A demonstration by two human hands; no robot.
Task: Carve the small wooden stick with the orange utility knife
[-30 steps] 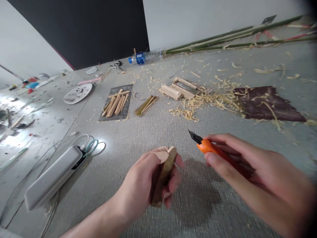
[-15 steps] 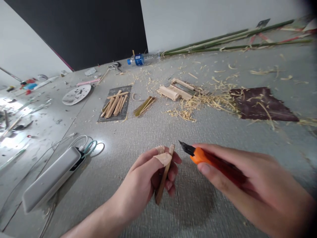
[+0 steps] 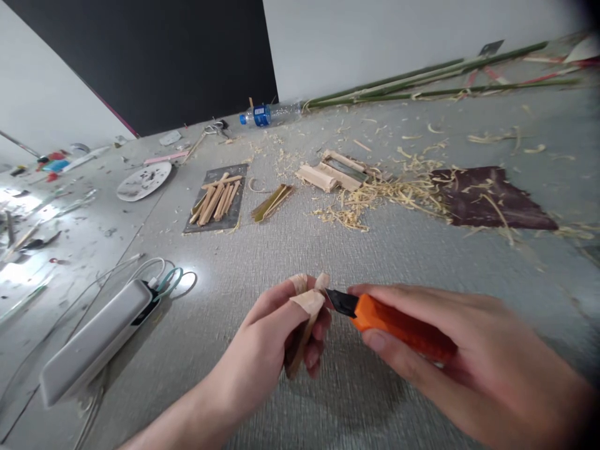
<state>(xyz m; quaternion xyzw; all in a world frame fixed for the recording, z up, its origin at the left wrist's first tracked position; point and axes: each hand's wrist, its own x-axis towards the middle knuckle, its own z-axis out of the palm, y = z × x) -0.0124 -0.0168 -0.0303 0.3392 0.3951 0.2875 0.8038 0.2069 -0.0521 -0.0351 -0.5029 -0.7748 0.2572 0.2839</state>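
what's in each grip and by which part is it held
Left grip: a strip, held near its upper end. Right grip: a knife, held by its orange handle.

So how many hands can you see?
2: the left hand, gripping a stick, and the right hand, holding an orange knife. No other hand shows.

A grey table point(image 3: 225, 262) carries a power bank point(image 3: 96, 340), plate point(image 3: 145, 182), bottle point(image 3: 261, 115), dark mat point(image 3: 233, 214), maroon sheet point(image 3: 513, 212), poles point(image 3: 515, 54) and shavings point(image 3: 391, 195).

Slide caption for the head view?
Left hand grips a stick; right hand holds a knife, blade near the stick's top.
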